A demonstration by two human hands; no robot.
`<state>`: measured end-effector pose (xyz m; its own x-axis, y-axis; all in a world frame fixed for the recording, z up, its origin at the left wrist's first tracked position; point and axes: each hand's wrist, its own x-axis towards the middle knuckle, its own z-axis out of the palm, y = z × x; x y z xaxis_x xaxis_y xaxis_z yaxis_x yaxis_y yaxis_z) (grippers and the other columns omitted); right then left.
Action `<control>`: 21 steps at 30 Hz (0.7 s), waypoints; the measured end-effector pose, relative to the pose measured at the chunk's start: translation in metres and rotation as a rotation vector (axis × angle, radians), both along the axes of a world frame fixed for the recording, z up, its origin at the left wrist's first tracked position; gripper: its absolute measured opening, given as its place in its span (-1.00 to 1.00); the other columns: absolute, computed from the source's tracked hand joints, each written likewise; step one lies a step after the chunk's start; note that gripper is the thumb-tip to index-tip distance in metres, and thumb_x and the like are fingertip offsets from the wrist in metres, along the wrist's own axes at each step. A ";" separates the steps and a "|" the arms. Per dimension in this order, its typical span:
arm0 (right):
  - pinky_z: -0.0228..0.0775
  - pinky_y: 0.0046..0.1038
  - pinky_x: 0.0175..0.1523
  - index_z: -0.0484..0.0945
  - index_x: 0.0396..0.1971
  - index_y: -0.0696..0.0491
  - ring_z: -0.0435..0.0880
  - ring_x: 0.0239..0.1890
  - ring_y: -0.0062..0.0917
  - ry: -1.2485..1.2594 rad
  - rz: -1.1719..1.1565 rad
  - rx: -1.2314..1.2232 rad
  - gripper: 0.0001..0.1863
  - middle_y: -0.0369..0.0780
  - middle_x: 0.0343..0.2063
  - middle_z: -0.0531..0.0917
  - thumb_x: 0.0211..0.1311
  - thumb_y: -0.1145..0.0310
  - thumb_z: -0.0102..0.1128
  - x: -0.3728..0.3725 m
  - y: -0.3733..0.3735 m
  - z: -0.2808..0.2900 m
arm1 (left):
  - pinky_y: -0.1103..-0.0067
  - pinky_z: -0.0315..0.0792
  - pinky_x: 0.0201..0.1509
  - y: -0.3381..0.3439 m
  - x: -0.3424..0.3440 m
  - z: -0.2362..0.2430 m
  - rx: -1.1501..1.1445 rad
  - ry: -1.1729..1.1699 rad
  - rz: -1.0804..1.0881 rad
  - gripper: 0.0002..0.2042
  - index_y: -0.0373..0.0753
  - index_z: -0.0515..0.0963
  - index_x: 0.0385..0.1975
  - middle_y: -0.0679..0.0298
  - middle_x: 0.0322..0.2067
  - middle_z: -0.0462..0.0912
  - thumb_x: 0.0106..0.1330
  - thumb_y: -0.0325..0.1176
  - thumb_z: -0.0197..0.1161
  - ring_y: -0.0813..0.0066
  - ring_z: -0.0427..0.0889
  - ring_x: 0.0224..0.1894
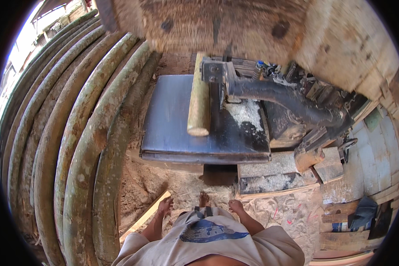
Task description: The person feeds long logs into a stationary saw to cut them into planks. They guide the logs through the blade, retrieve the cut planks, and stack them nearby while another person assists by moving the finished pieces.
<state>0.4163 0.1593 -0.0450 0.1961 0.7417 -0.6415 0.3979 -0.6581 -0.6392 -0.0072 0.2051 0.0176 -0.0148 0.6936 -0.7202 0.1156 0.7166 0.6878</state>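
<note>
Log (199, 108) lay twelve-to-six on counter (166, 117), one o'clock from left hand (165, 206), eleven from right hand (236, 207); both looked empty, loosely open.

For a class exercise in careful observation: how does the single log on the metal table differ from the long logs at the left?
Colour: the single log is fairly even yellowish-brown, while the long logs are mottled grey-green and brown with pale patches.
Place: the single log lies on the metal table; the long logs lie to its left, off it.
Grouping: the single log lies alone, the long logs side by side.
Shared: both are rounded lengths of wood.
</note>
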 end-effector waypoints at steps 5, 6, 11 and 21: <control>0.51 -0.48 -0.50 0.63 -0.18 -0.01 0.71 -0.51 -0.54 0.034 -0.048 0.058 -0.70 -0.22 -0.48 0.69 0.14 0.22 0.08 0.014 0.077 0.017 | 0.33 0.41 -0.01 0.120 0.034 0.068 0.116 -0.196 -0.064 -0.23 -0.26 0.18 0.29 0.05 0.02 0.52 0.25 0.20 0.11 0.20 0.53 -0.01; 0.50 -0.48 -0.50 0.64 -0.19 -0.01 0.71 -0.51 -0.55 0.050 -0.068 0.085 -0.71 -0.22 -0.49 0.69 0.14 0.22 0.08 0.016 0.083 0.017 | 0.28 0.37 0.05 0.139 0.041 0.082 0.138 -0.198 -0.102 -0.20 -0.26 0.14 0.31 0.02 0.07 0.47 0.24 0.23 0.08 0.14 0.47 0.06; 0.52 -0.49 -0.50 0.64 -0.21 -0.03 0.71 -0.49 -0.57 0.035 -0.027 -0.044 -0.71 -0.23 -0.52 0.69 0.12 0.18 0.12 0.014 0.081 0.008 | 0.13 0.16 0.29 0.204 0.061 0.165 0.167 -0.183 -0.307 -0.11 -0.19 -0.07 0.39 -0.09 0.25 0.24 0.25 0.39 -0.17 0.03 0.24 0.29; 0.53 -0.35 -0.24 0.33 0.20 -0.02 0.68 -0.21 -0.47 0.472 -0.077 -0.101 -0.42 -0.19 -0.12 0.62 0.29 -0.04 0.02 -0.018 0.112 0.028 | 0.11 0.10 0.30 0.201 0.068 0.137 -0.066 -0.397 -0.545 -0.04 -0.07 -0.05 0.38 0.03 0.31 0.09 0.10 0.48 -0.06 0.09 0.12 0.31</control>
<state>0.3982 0.2714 -0.0170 -0.0820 0.6657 -0.7417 0.0279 -0.7423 -0.6694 0.0607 0.4057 0.1547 0.5992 0.4809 -0.6400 0.2204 0.6695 0.7094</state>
